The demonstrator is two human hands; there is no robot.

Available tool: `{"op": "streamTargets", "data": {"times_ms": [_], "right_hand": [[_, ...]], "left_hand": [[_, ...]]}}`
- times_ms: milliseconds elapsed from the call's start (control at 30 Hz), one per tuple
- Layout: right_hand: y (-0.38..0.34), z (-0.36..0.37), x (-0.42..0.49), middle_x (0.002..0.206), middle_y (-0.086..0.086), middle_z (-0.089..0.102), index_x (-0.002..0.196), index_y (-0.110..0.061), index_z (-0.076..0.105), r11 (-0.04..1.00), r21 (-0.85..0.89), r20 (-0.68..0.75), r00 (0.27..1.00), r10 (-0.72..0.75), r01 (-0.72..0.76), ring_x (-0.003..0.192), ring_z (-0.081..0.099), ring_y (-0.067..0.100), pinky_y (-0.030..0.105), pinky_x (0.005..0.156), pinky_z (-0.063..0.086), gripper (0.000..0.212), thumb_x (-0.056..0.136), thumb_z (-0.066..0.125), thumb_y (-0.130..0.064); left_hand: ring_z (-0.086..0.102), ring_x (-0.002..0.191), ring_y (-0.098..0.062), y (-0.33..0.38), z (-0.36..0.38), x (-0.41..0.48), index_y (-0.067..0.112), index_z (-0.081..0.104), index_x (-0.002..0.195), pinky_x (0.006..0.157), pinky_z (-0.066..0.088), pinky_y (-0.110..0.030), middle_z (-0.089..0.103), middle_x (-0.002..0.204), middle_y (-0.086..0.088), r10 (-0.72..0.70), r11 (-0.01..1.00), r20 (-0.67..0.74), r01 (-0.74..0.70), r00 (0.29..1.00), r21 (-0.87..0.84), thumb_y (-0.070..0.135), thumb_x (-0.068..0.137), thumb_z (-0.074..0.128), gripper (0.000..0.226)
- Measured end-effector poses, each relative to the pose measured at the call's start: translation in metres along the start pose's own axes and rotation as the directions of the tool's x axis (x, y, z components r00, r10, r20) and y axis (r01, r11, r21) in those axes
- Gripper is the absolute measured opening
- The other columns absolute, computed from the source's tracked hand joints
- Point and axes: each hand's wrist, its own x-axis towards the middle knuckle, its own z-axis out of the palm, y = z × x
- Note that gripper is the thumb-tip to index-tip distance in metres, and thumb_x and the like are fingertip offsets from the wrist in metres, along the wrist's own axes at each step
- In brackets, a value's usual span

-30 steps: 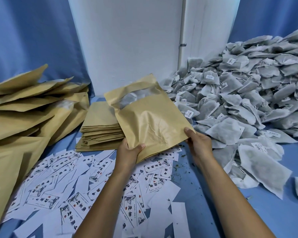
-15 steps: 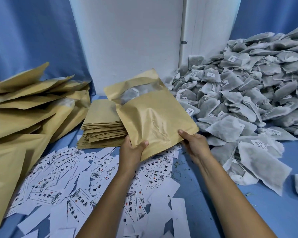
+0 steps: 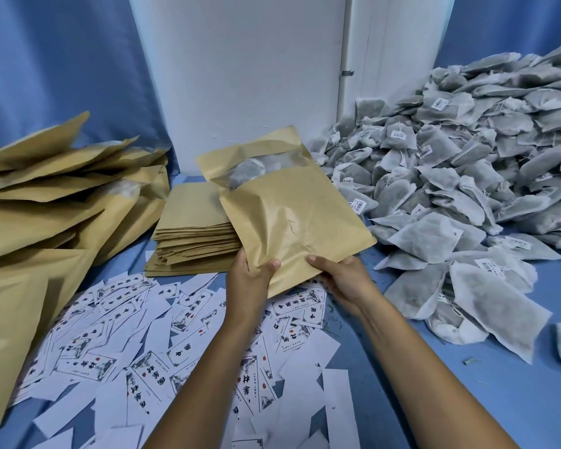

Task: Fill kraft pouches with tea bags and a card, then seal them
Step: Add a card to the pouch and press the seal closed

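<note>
A: Where is the pouch (image 3: 292, 215)?
B: Raised, its bottom edge pinched by the left hand (image 3: 251, 280) and right hand (image 3: 344, 280).
A: Handling?
B: Probably light, crinkly; the stiffer bottom corners suit gripping.

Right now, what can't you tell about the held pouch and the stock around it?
- Held pouch, head view: a card inside, and the tea bag count; kraft paper hides them, and the window shows only grey fabric.
- Left hand, right hand: fingers behind the pouch are hidden.
- Filled pouches: cut off by the left edge.
- Tea bag pile: tag print too small.
</note>
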Motion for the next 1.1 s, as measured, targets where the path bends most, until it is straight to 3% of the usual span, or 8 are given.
{"op": "streamTargets", "data": {"times_ms": [133,300,467,600,733,833,933,1100], "right_hand": [[0.000,-0.002,0.002,0.088,0.015,0.074,0.089,0.006,0.065,0.999,0.004,-0.019,0.999,-0.038,0.038,0.082,0.072,0.025,0.029,0.068,0.059,0.016,0.074,0.072,0.004],[0.009,0.003,-0.002,0.097,0.023,0.071,0.087,0.006,0.068,0.998,-0.054,0.101,0.994,0.042,-0.037,0.092,0.069,0.035,0.041,0.086,0.056,0.033,0.060,0.081,-0.007],[0.007,0.000,-0.002,0.089,0.021,0.072,0.084,0.005,0.070,0.989,-0.145,-0.002,0.999,-0.032,0.031,0.077,0.071,0.029,0.030,0.066,0.058,0.015,0.072,0.077,-0.001],[0.010,0.002,-0.005,0.097,0.031,0.068,0.096,0.018,0.063,0.991,-0.122,0.044,0.998,0.054,-0.049,0.090,0.068,0.039,0.042,0.087,0.055,0.035,0.073,0.078,-0.004],[0.014,0.009,-0.010,0.075,0.022,0.071,0.066,0.000,0.073,0.972,-0.234,0.056,0.998,0.036,-0.021,0.066,0.070,0.028,0.027,0.063,0.056,0.012,0.069,0.081,-0.008],[0.016,0.009,-0.010,0.079,0.030,0.069,0.072,0.007,0.072,0.980,-0.200,0.069,0.998,0.008,0.006,0.069,0.069,0.036,0.036,0.066,0.057,0.011,0.072,0.077,-0.002],[0.014,0.008,-0.007,0.090,0.030,0.068,0.087,0.012,0.065,0.980,-0.200,0.008,1.000,-0.004,0.005,0.081,0.065,0.037,0.043,0.080,0.050,0.021,0.074,0.076,-0.002],[0.000,0.000,-0.004,0.084,0.014,0.073,0.087,0.004,0.064,0.997,0.046,-0.092,0.994,-0.062,0.067,0.075,0.071,0.021,0.027,0.065,0.057,0.010,0.078,0.068,0.004]], "left_hand": [[0.062,0.069,0.013,0.002,0.000,-0.001,0.029,0.055,0.093,0.053,0.042,-0.003,0.065,0.090,0.014,0.004,1.000,0.003,-0.003,1.000,-0.016,0.007,0.082,0.070,0.029],[0.065,0.076,0.001,0.003,0.001,-0.003,0.028,0.057,0.093,0.060,0.047,-0.013,0.067,0.088,0.011,-0.003,1.000,-0.002,0.003,1.000,0.015,0.010,0.081,0.072,0.026],[0.066,0.058,-0.001,0.007,-0.001,-0.003,0.012,0.055,0.106,0.045,0.048,-0.015,0.066,0.091,-0.004,-0.124,0.992,0.154,0.126,0.980,-0.002,0.000,0.080,0.071,0.033],[0.063,0.065,0.009,0.005,-0.002,-0.001,0.023,0.058,0.095,0.054,0.044,-0.006,0.068,0.087,0.009,-0.093,0.992,0.129,0.081,0.987,0.095,0.005,0.078,0.075,0.030],[0.062,0.068,0.006,0.003,-0.002,-0.002,0.025,0.055,0.090,0.051,0.042,-0.007,0.066,0.086,0.010,-0.073,0.982,0.109,0.052,0.991,0.184,0.013,0.081,0.074,0.024],[0.067,0.054,-0.011,0.003,-0.002,-0.001,0.020,0.054,0.090,0.042,0.047,-0.018,0.067,0.084,-0.006,-0.112,0.983,0.147,0.088,0.983,0.158,0.005,0.089,0.063,0.018],[0.068,0.055,-0.025,0.004,-0.006,0.001,0.016,0.055,0.095,0.049,0.054,-0.031,0.069,0.083,-0.008,-0.162,0.982,0.205,0.139,0.965,0.126,0.000,0.089,0.061,0.018],[0.068,0.055,-0.020,0.006,-0.009,-0.001,0.011,0.055,0.102,0.049,0.052,-0.027,0.070,0.086,-0.005,-0.182,0.974,0.259,0.137,0.949,0.183,0.000,0.087,0.064,0.021]]}}
